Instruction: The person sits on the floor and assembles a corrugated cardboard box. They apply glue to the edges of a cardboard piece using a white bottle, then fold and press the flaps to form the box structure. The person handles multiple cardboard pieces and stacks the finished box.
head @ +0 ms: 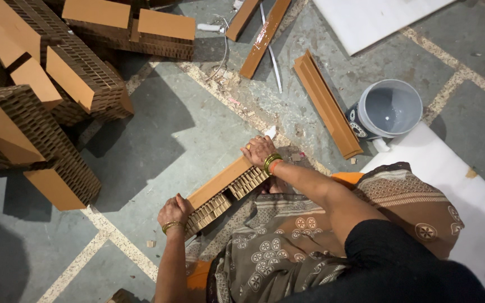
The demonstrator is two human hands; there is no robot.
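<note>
I hold a long honeycomb cardboard block (pixel 223 191) with an orange-brown top strip, tilted across my lap. My left hand (pixel 175 210) grips its near left end. My right hand (pixel 258 150) grips its far right end. The ribbed, corrugated side of the block faces me. Both wrists carry bangles. My patterned brown garment (pixel 287 241) lies under the block.
A heap of similar honeycomb blocks (pixel 46 95) fills the left and top left. Loose orange-brown channel strips (pixel 326 104) lie on the concrete floor beyond my hands. A grey bucket (pixel 388 109) stands at the right, beside white foam sheets (pixel 456 185).
</note>
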